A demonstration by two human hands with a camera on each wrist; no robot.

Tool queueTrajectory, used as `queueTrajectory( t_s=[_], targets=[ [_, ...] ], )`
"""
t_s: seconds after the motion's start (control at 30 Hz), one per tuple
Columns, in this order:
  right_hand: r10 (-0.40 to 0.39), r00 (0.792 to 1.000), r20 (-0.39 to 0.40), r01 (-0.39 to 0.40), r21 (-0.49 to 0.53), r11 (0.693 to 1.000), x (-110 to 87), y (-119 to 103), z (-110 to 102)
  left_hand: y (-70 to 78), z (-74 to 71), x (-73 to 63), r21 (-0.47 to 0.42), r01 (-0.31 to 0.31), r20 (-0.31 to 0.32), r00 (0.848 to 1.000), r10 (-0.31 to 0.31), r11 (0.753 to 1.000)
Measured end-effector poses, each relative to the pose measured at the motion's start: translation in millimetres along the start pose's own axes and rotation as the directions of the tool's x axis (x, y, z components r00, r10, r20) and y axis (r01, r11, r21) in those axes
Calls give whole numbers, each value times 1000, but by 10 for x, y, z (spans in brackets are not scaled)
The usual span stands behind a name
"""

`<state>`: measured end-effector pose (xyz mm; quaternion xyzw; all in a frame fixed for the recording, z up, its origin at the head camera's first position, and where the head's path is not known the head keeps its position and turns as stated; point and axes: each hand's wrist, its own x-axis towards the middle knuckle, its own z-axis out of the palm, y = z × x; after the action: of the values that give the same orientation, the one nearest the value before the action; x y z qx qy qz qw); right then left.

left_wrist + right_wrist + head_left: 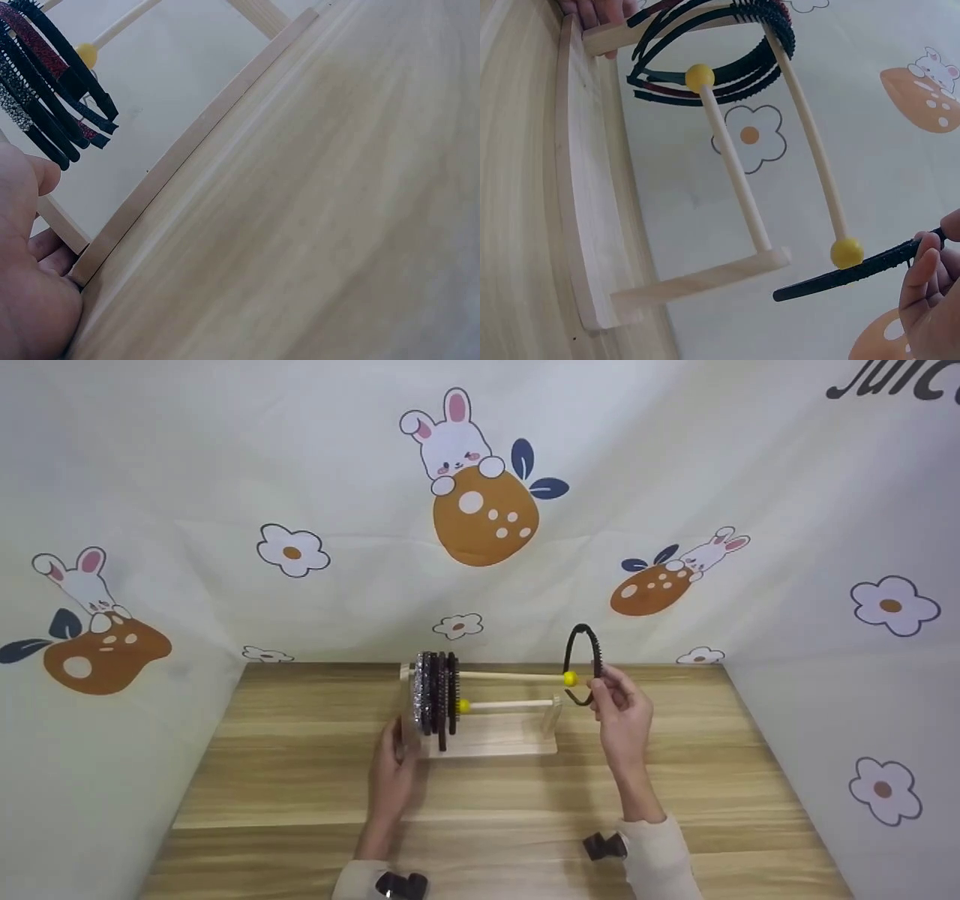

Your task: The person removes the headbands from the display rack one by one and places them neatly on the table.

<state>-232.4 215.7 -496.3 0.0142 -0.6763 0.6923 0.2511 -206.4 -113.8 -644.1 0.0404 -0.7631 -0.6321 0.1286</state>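
A pale wooden rack (487,744) has two rods with yellow ball tips. Several dark and glittery headbands (435,694) hang together at the left end of its upper rod (517,677). My left hand (394,765) grips the rack's left end by the upright, thumb on one side and fingers (56,251) partly hidden behind the wood. My right hand (626,720) pinches a black toothed headband (598,649) by its side, beside the upper rod's yellow ball (847,253). Whether the band encircles that ball, I cannot tell.
The rack stands on a wood-grain table (300,780), near its back edge. A pale cloth (360,472) printed with rabbits, oranges and flowers hangs behind and at both sides. The lower rod's ball (700,78) points toward the hanging headbands.
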Motion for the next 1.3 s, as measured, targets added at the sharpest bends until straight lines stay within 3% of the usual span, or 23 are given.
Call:
queueTrajectory(
  t_s=[0.2, 0.7, 0.97, 1.3],
  targets=[
    [10, 1000, 19, -9, -47, 999, 10, 80, -43, 8, -2, 7, 6, -30, 2, 1000, 30, 1000],
    [40, 997, 58, -31, -150, 988, -5, 349, -296, 8, -4, 12, -12, -30, 4, 1000, 30, 999],
    [-8, 994, 107, 30, -209, 977, -36, 501, -444, 26, -17, 13, 9, 11, 15, 1000, -11, 1000],
    [-2, 987, 160, 50, -292, 955, -94, 634, -540, 12, -10, 10, 10, -23, 10, 1000, 23, 1000]
  ],
)
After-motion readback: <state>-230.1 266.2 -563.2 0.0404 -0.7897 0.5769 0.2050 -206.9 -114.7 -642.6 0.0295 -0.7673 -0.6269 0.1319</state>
